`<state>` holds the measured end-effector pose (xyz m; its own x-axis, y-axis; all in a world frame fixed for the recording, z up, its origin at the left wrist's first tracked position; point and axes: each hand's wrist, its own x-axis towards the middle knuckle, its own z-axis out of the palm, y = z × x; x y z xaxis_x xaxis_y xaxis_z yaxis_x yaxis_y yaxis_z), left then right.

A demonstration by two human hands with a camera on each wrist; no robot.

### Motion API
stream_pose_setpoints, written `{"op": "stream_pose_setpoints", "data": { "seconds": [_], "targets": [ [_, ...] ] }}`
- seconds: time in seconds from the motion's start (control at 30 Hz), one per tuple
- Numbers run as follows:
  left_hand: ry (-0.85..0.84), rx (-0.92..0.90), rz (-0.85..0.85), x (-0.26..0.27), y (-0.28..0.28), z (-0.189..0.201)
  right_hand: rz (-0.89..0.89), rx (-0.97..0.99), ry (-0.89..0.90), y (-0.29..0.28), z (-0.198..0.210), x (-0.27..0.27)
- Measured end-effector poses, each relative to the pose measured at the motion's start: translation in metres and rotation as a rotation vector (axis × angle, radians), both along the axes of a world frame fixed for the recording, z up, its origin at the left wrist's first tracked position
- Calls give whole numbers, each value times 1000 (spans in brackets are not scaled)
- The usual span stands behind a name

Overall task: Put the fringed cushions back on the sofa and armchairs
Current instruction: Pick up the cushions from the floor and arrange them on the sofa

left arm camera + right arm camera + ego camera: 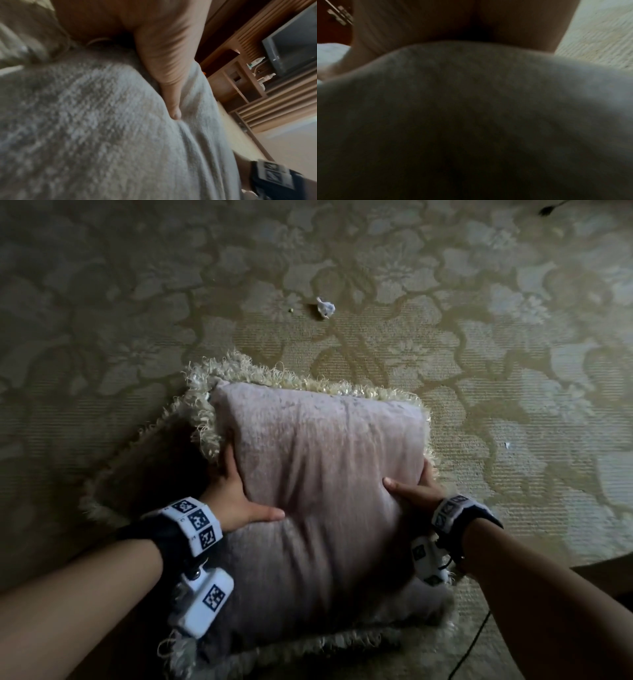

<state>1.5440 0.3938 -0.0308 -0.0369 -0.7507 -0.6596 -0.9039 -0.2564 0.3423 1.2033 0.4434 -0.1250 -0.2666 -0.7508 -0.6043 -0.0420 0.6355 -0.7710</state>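
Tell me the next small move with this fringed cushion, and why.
Probably lift it straight up. The left hand and right hand already grip opposite sides of the pink fringed cushion, thumbs pressed into its face, and it is over the floral carpet, with no sofa in view.

A pale pink cushion [318,474] edged with cream fringe is seen tilted above the floor. A second fringed cushion [144,474] lies beneath it.
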Motion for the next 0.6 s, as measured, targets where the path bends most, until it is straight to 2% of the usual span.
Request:
{"op": "stream_pose_setpoints", "data": {
  "seconds": [0.1,0.2,0.43,0.6],
  "targets": [
    [-32,-30,8,7,12,36,13,21,176,25,34,-1],
    [-55,-23,8,19,20,98,19,22,238,42,110,7],
    [34,-233,63,45,21,310,-41,-12,291,71,311,39],
    [66,-279,11,56,25,472,-119,-81,348,93,483,52]
  ]
}}
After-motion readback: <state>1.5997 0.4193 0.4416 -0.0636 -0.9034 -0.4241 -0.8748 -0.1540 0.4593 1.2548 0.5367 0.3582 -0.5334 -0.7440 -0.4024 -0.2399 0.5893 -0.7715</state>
